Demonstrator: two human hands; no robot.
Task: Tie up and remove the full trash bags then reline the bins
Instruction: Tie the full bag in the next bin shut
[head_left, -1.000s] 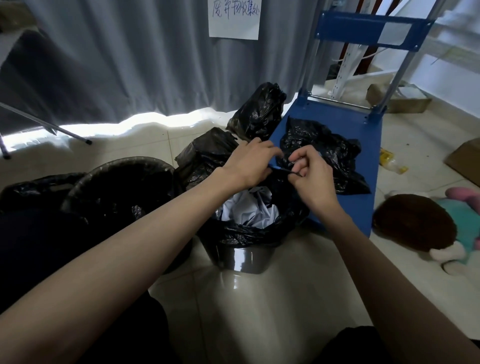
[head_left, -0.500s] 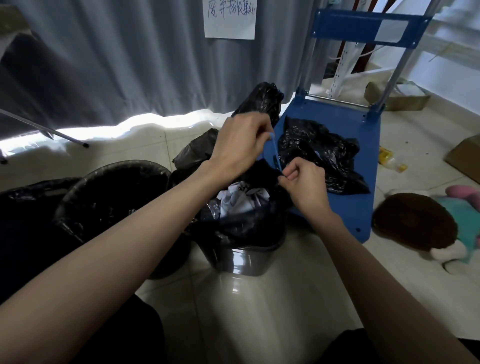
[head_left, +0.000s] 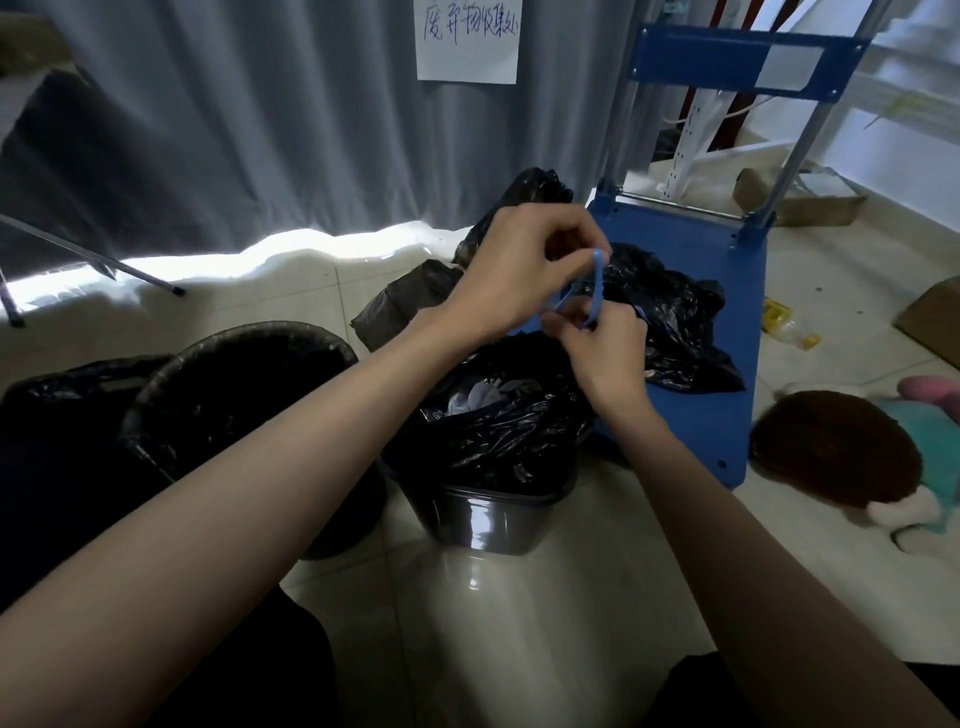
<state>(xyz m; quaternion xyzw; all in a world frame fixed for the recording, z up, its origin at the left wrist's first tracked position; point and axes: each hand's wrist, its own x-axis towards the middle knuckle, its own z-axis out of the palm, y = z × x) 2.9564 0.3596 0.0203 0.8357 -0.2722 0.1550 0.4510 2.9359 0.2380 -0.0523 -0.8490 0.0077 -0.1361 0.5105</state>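
- Both hands are up over the full trash bag (head_left: 498, 431), which sits in the small grey bin (head_left: 483, 519) at frame center, its mouth not yet closed, with pale paper showing inside.
- The left hand (head_left: 524, 270) pinches the top of the blue drawstring (head_left: 596, 283); the right hand (head_left: 605, 348) pinches its lower end just below and to the right. So both grips are clamped on the string, not on the bag plastic.
- Key bit: the string's long axis runs nearly upright between the two pinches, left hand higher, right hand closer to the bag mouth.
- My guess is the knot gets pulled along that line, with the right hand doing the anchoring.
- The second, round bin (head_left: 249, 405) sits left of center, already lined.
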